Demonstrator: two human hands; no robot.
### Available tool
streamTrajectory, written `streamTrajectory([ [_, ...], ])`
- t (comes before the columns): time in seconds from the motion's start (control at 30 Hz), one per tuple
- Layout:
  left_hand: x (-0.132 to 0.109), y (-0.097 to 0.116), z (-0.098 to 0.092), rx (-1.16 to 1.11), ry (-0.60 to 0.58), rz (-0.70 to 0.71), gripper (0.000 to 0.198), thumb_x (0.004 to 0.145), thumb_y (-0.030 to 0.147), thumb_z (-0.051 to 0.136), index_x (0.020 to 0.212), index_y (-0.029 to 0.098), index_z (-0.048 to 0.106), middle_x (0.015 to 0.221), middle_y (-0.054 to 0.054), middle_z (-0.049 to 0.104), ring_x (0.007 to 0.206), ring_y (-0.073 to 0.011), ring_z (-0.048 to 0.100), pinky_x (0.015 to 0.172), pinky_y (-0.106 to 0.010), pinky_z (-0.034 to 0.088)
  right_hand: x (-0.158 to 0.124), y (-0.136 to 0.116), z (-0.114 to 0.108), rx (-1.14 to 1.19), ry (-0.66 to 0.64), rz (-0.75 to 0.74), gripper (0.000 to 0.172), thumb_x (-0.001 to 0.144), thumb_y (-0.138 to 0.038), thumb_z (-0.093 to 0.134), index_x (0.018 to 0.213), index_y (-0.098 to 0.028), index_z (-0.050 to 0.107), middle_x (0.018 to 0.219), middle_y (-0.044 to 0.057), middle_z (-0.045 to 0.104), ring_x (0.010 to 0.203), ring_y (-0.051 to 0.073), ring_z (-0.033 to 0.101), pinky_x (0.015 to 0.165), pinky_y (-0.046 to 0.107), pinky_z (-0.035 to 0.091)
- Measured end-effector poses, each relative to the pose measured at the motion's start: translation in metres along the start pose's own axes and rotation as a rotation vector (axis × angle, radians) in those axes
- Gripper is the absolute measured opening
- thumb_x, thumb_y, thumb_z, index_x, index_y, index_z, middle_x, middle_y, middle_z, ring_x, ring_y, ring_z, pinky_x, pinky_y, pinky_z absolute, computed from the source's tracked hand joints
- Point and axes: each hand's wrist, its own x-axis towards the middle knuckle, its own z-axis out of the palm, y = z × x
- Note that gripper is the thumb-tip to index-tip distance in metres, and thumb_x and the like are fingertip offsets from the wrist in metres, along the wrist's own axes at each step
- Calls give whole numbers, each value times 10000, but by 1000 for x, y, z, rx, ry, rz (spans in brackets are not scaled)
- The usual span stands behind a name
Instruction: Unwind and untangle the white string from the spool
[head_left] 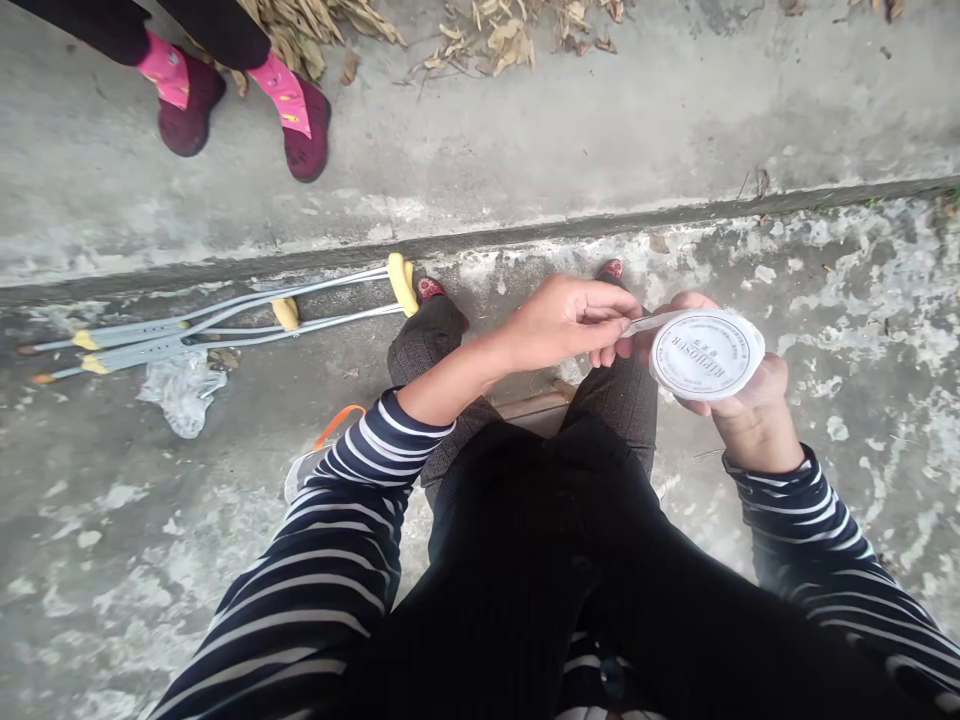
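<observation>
Farthest left, the crutches lie on the concrete ground, their tips toward the left edge; a yellow handgrip sits partway along, and yellow top pads are at the right end. A crumpled clear plastic bag lies against their lower side. Above them, on the strip of concrete beyond the low ledge, another person stands in pink socks and dark red shoes, with dry leaves behind. Below the crutches, an orange loop shows beside the striped left sleeve; what it belongs to is mostly hidden.

Near the middle, the left hand reaches across above the dark trousers, thumb and fingers pinched narrow on the end of a pale strip. The strip runs right to a white round roll with printed lettering on its face, held in front of the wearer, well above the ground. Farthest right, the right hand holds this roll from behind and below, fingers curved around its edge.
</observation>
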Motion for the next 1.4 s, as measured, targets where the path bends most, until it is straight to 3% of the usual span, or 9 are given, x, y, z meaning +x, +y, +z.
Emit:
streamTrajectory([
  [0.1,2,-1,-6,-94,-66,-44,251,999,320,577,1007,166,775,787,-60,760,663,-128,728,640,-265,624,-4,2,-7,14,-3,31,629,687,-360,865,1267,-217,665,1025,107,755,648,199,707,360,189,476],
  [0.27,3,-8,-6,-79,-134,-63,210,970,355,681,1034,183,783,813,-50,765,687,-131,722,670,-279,610,-11,9,-16,-14,100,30,651,654,-428,909,1226,-220,676,1028,118,760,643,198,703,330,168,426],
  [0.43,-3,-17,10,305,68,8,212,980,377,707,1100,211,760,775,-15,743,767,-153,717,734,-281,550,-15,15,-19,-36,194,69,610,694,-438,890,1245,-248,708,1022,70,767,621,173,687,313,176,437],
  [0.57,-10,-23,21,594,176,123,224,1056,332,570,1156,211,729,783,-26,744,757,-157,719,711,-262,512,-16,15,-17,-51,173,102,593,706,-430,885,1246,-250,715,1003,43,754,537,130,637,321,189,454],
  [0.73,-11,-33,27,723,198,249,264,1075,291,479,1155,198,712,756,-25,738,729,-140,708,670,-243,506,-14,16,-14,-87,250,94,609,660,-485,925,1182,-246,722,1110,76,758,549,125,639,317,192,456],
  [0.9,-11,-44,23,730,242,310,296,1073,223,440,1131,201,729,803,-23,760,700,-115,695,663,-242,509,-12,19,-6,-130,282,95,646,584,-440,984,1137,-229,724,951,29,752,491,135,632,307,209,452],
  [1.0,-14,-49,24,708,252,311,290,1060,201,456,1133,197,737,831,-30,770,729,-118,706,677,-242,510,-10,19,0,-191,341,76,740,502,-429,1023,1166,-252,750,1004,23,768,628,159,685,434,234,544],
  [1.13,-18,-54,32,645,281,207,224,1011,172,533,1068,187,749,854,-36,782,741,-125,711,676,-236,499,-7,19,4,-273,379,61,814,460,-422,1063,1217,-287,797,1118,26,777,913,205,737,797,303,637],
  [1.4,-8,-61,46,257,431,-90,244,981,134,545,1012,171,784,1025,-61,825,867,-149,741,770,-254,545,-1,22,17,-382,403,54,724,510,-410,1058,1194,-319,840,1161,21,757,1010,217,704,936,349,600],
])
